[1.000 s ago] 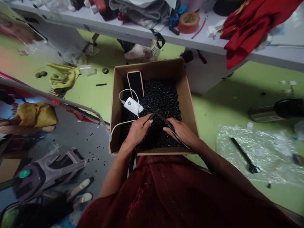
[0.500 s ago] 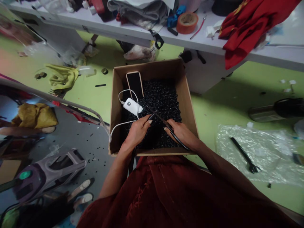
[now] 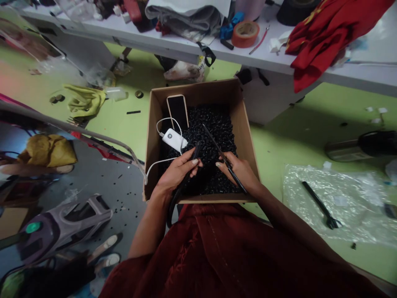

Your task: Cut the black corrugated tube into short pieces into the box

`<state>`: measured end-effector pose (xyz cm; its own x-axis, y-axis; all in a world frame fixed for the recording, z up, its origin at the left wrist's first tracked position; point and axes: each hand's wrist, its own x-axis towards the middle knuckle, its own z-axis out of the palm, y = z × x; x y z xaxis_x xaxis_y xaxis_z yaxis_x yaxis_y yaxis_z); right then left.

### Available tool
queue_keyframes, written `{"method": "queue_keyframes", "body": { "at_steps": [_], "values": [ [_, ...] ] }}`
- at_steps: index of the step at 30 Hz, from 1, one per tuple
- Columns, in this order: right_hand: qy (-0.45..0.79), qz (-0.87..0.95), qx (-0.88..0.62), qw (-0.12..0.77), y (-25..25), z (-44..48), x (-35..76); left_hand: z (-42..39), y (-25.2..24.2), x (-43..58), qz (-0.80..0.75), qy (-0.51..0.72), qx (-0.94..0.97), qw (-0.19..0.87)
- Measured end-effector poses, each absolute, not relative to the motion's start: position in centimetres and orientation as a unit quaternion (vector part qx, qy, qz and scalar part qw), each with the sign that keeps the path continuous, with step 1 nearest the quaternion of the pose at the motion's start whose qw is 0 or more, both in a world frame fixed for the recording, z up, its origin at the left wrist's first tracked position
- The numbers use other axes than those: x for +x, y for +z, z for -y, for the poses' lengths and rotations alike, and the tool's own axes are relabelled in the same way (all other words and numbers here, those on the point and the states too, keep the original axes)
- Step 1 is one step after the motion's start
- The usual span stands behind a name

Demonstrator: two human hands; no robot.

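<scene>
My left hand [image 3: 178, 170] is closed around a ribbed black tube [image 3: 176, 196], whose short end sticks up past the thumb. The rest of it hangs over the box's near edge. My right hand [image 3: 237, 169] grips long dark scissors [image 3: 213, 137], their blades pointing up and left, apart from the tube's end. Both hands are over a cardboard box [image 3: 252, 142] holding a heap of small black pieces [image 3: 214, 118]. In its left side lie a phone [image 3: 178, 111] with a dark screen and a white power bank [image 3: 173, 139] with a white cable.
A white shelf [image 3: 186, 45] runs across the back, bearing orange tape [image 3: 245, 34], grey cloth and a red cloth [image 3: 325, 41]. To the right, a plastic bag [image 3: 356, 198] lies under a black strip [image 3: 316, 203]. A yellow cloth [image 3: 87, 99] lies left; a person's feet [image 3: 108, 252] show below.
My left hand has turned, showing more of the tube and raising its end. The scissors have come away from it, their tip swinging upward and to the right. The view has shifted slightly.
</scene>
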<state>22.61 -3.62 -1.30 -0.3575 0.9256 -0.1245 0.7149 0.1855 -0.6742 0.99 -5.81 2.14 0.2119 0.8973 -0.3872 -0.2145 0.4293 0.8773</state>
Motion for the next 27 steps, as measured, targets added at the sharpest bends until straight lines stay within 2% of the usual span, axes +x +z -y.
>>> {"method": "queue_keyframes", "body": {
  "at_steps": [9, 18, 24, 27],
  "values": [
    [0.351, 0.759, -0.511, 0.2, -1.2, 3.7, 22.6, 5.9, 1.9, 0.7, -0.442, 0.417, 0.312, 0.73],
    [0.385, 0.769, -0.484, 0.163, -0.5, 3.7, 22.2, 5.7, 2.0, 0.8, -0.48, 0.464, 0.273, 0.693],
    [0.42, 0.803, -0.404, 0.122, 0.0, 3.8, 22.0, 5.7, 2.0, 1.0, -0.521, 0.418, 0.317, 0.673],
    [0.417, 0.796, -0.426, 0.107, -0.4, 3.6, 22.0, 5.7, 1.9, 1.0, -0.537, 0.402, 0.333, 0.663]
  ]
}}
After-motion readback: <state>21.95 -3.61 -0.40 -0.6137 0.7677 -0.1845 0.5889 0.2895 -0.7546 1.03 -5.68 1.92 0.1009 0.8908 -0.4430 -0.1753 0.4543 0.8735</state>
